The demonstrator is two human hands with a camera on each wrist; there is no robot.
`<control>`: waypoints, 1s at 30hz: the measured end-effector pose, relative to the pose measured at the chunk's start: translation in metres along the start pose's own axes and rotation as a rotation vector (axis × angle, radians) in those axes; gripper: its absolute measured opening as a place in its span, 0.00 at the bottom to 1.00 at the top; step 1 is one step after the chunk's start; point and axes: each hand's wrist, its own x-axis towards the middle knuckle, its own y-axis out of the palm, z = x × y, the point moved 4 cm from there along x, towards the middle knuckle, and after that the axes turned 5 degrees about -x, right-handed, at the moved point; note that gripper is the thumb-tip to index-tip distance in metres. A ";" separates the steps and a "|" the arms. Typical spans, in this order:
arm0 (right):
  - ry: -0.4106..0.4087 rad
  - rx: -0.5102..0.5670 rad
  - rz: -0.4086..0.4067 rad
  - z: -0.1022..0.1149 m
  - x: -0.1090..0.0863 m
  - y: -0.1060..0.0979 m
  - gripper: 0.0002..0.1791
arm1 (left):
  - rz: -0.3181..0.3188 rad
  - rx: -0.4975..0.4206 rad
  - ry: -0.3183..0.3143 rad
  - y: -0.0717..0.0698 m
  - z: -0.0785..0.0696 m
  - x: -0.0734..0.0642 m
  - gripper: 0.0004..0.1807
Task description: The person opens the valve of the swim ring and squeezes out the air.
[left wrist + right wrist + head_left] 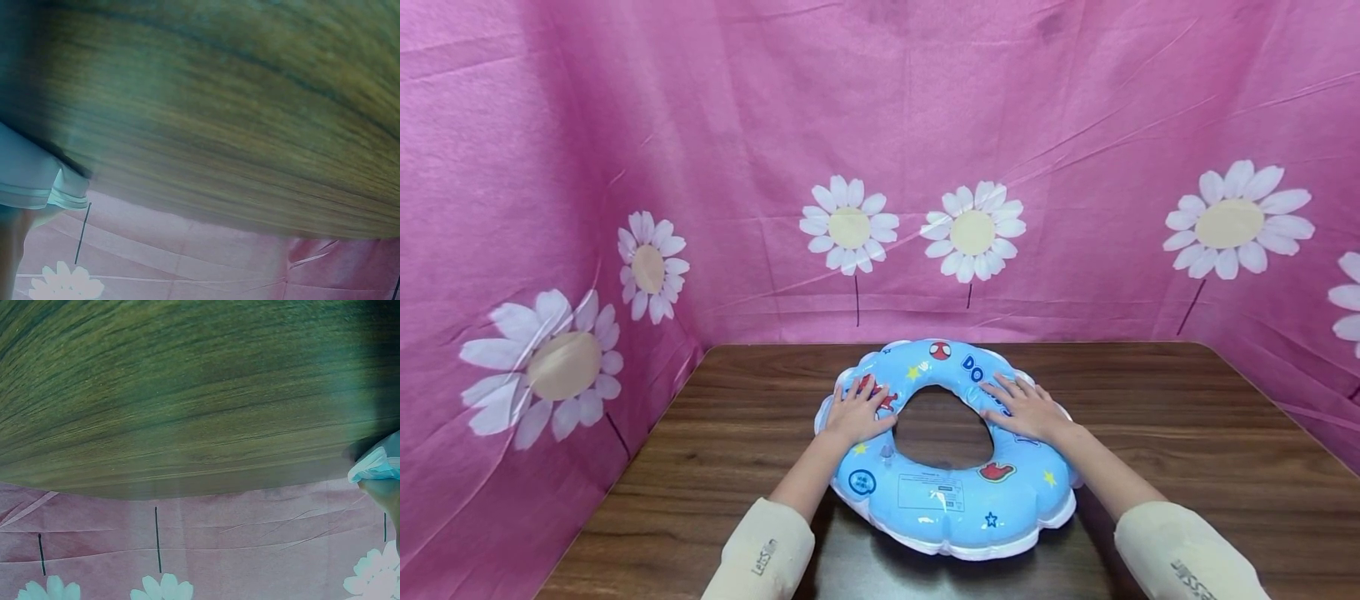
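A blue inflatable swim ring (pixel 925 500) with a white scalloped edge, red cartoon figures and yellow stars lies on the wooden table (pixel 715 467). My left hand (pixel 856 415) rests on its left side with fingers spread, close to a small clear valve (pixel 887 451). On the opposite side, my right hand (pixel 1028 410) lies flat over the blue lettering, fingers extended. In the left wrist view, the ring's pale edge (pixel 37 172) shows at the left with part of the hand. The right wrist view catches a bit of the ring (pixel 375 467) at its right border.
A pink cloth (pixel 910 100) printed with white daisies hangs behind the table and along both sides. The table's far edge runs just beyond the ring. White sleeves (pixel 767 550) with dark lettering cover both forearms.
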 end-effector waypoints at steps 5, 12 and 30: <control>-0.002 0.013 -0.005 0.006 -0.002 -0.006 0.35 | -0.005 -0.004 0.002 0.000 0.000 0.000 0.34; 0.015 -0.013 0.019 0.010 -0.003 -0.010 0.35 | -0.014 -0.007 0.008 0.001 0.001 -0.001 0.34; 0.014 0.016 0.004 0.006 -0.002 -0.004 0.36 | -0.004 -0.020 0.003 0.002 0.000 0.000 0.34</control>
